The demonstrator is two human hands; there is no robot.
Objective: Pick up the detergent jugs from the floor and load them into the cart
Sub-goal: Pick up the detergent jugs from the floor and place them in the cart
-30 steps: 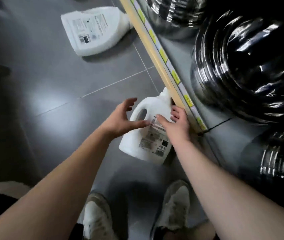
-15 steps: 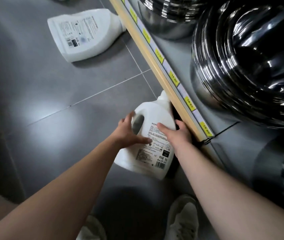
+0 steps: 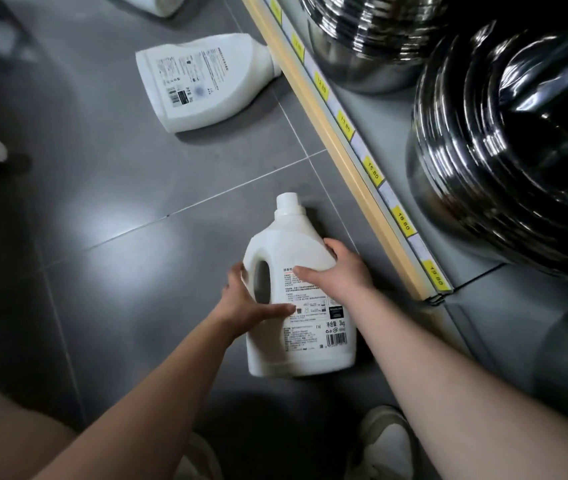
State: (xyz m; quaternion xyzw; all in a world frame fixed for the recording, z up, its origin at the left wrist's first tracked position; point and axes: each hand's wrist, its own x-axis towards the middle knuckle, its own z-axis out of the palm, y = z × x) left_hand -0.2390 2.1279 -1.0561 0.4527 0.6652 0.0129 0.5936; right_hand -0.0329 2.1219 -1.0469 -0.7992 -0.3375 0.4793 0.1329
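grey tiled floor (image 3: 120,209), white detergent jug (image 3: 289,251), left hand (image 3: 244,303) curled round its handle side, right hand (image 3: 345,271) clasping its shoulder

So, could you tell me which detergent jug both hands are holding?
The near jug, gripped by left hand and right hand; the farther jug lies untouched.

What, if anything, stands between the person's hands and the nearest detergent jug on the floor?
Nothing visible does. The left hand and the right hand grip the detergent jug from either side, in direct contact with it. The cart is not in view, so the path to it cannot be judged.
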